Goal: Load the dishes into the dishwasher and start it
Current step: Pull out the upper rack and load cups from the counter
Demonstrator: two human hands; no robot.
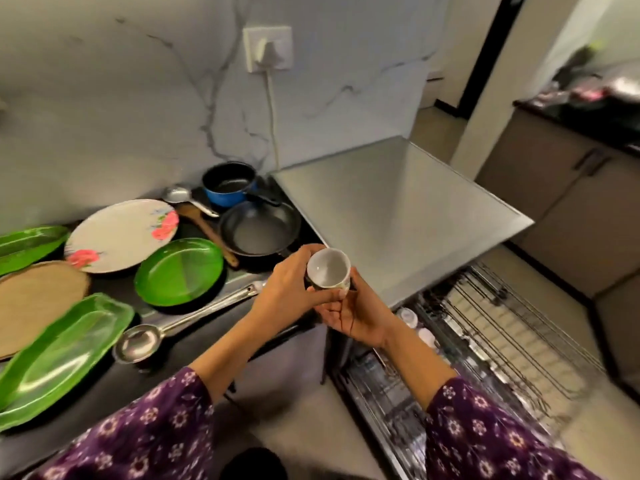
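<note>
Fingers (325, 295) of the left hand (291, 282) curl round a white cup (329, 268), its mouth tilted toward the camera. The right hand (360, 322) cradles it from beneath, fingers bent up against its side. It hangs just past the counter's edge, above the open dishwasher's pulled-out rack (485, 341), where a few pale blurred shapes, possibly cups, already sit. Loading is under way. Next the cup wants inverting and lowering between the tines. Farther off, a green plate (178, 271), ladle (138, 341) and frying pan (259, 230) wait.

Empty white cup (329, 268), tilted, over dishwasher rack (502, 334)
</note>
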